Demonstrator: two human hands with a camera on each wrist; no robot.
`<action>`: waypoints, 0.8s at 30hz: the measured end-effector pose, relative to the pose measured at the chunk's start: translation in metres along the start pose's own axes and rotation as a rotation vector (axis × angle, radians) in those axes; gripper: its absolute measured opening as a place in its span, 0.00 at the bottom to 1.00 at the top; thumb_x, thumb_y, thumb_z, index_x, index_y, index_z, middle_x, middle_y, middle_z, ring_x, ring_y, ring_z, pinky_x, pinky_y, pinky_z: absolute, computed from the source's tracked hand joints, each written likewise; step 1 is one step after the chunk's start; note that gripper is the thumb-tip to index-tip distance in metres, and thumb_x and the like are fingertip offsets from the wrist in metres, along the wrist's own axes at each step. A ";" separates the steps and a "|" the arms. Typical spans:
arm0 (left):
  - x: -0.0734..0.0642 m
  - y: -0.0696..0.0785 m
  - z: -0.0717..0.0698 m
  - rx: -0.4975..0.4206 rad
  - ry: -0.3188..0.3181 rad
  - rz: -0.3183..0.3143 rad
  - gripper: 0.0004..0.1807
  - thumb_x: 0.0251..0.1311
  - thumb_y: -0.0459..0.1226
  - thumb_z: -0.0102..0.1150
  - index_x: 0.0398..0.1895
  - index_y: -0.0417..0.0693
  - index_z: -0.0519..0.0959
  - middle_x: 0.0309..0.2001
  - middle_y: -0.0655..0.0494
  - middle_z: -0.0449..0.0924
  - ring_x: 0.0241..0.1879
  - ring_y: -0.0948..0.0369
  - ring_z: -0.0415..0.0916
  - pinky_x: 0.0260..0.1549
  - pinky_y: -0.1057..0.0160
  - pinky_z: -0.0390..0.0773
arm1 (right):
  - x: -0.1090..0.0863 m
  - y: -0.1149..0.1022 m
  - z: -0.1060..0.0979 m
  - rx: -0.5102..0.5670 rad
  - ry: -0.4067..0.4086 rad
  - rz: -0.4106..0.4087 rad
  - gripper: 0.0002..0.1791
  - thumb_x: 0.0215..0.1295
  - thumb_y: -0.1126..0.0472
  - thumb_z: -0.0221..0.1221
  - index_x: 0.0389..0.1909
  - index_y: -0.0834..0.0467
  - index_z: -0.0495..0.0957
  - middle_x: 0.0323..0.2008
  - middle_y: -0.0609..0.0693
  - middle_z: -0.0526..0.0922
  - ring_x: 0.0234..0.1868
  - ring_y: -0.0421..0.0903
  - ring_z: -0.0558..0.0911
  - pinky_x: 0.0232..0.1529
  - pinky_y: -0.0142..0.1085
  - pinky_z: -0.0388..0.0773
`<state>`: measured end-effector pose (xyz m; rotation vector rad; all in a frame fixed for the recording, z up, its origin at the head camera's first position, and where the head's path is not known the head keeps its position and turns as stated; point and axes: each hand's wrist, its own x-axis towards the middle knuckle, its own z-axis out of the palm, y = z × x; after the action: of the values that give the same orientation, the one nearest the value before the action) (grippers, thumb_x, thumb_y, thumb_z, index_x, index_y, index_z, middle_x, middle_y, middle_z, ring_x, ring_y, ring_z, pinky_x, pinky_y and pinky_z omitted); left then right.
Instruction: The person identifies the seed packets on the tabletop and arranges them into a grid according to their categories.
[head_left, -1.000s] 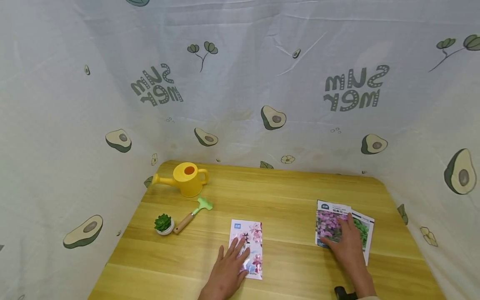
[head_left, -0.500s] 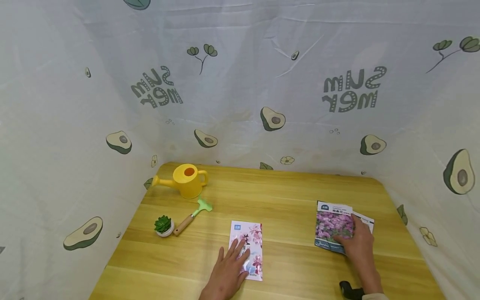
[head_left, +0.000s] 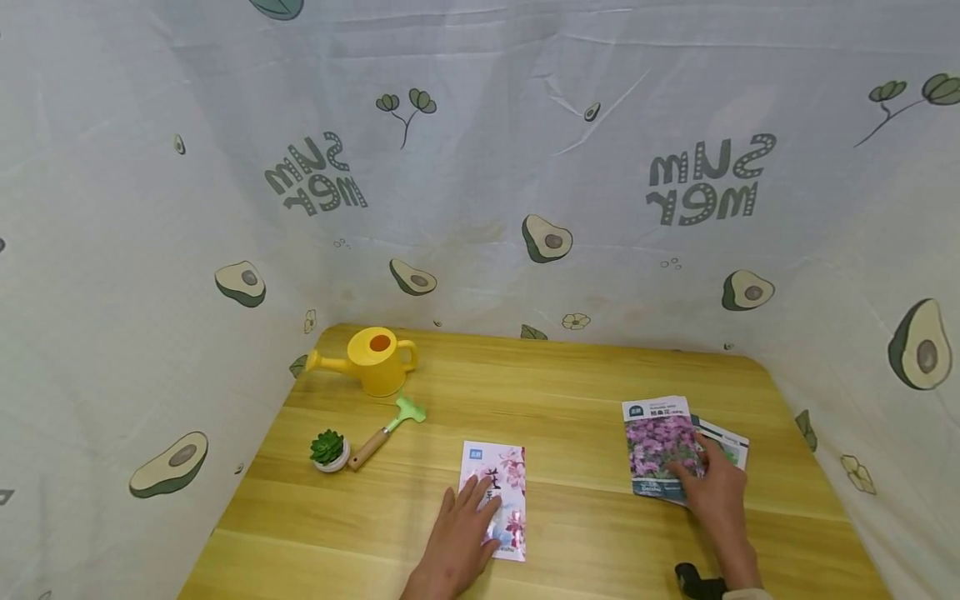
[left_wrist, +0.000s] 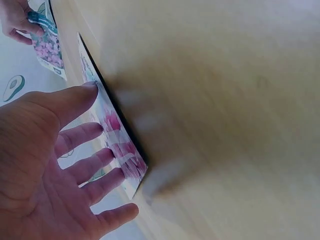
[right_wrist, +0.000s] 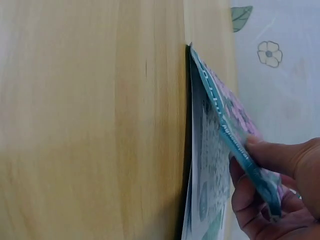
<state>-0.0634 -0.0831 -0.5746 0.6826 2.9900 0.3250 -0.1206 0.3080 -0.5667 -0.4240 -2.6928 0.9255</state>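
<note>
Pinching the right-hand edge of the pink-flowered packet (head_left: 660,446) with the right hand (head_left: 717,492), thumb on the printed face, fingers curled behind! Holding it at a slant, right side raised, overlapping the green-pictured packet (head_left: 738,450) underneath, over on the right of the wooden table (head_left: 570,400). Meanwhile, resting the left hand (head_left: 455,537) on the blossom packet (head_left: 513,492), fingers straight and spread, gripping nothing, perhaps steadying it flat near the front. Looking like the separating stage, parting the upper packet from the one below. Probably calling next for a clean draw away from that overlap, needing a firm pinch without creasing, and risking dragging the lower packet along. Touching down at the left corner or just hovering there? Not showing clearly. Leaving alone, well apart on the left side, the yellow watering can (head_left: 381,372), the green-headed tool (head_left: 371,449) and the potted plant (head_left: 327,447)
</note>
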 end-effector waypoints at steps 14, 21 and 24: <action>0.012 0.002 0.005 -0.025 0.064 0.010 0.30 0.63 0.49 0.77 0.65 0.50 0.82 0.77 0.42 0.66 0.78 0.43 0.64 0.74 0.39 0.70 | -0.008 -0.003 0.008 -0.080 -0.156 -0.126 0.34 0.69 0.60 0.72 0.67 0.79 0.74 0.39 0.70 0.85 0.36 0.60 0.82 0.39 0.54 0.82; 0.015 0.000 0.002 -0.105 -0.024 -0.001 0.30 0.67 0.47 0.74 0.69 0.48 0.78 0.84 0.47 0.60 0.84 0.44 0.56 0.76 0.35 0.65 | -0.015 -0.007 0.016 -0.100 -0.187 -0.250 0.32 0.66 0.61 0.73 0.61 0.81 0.77 0.52 0.79 0.83 0.53 0.76 0.83 0.55 0.68 0.80; 0.015 0.000 0.002 -0.144 -0.051 -0.006 0.30 0.68 0.45 0.73 0.69 0.47 0.76 0.84 0.47 0.60 0.83 0.44 0.56 0.76 0.35 0.65 | -0.019 -0.009 0.020 -0.091 -0.186 -0.265 0.31 0.65 0.60 0.75 0.58 0.81 0.79 0.51 0.78 0.83 0.53 0.75 0.83 0.55 0.68 0.80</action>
<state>-0.0766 -0.0763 -0.5766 0.6577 2.8844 0.5088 -0.1111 0.2832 -0.5792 0.0059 -2.8739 0.8031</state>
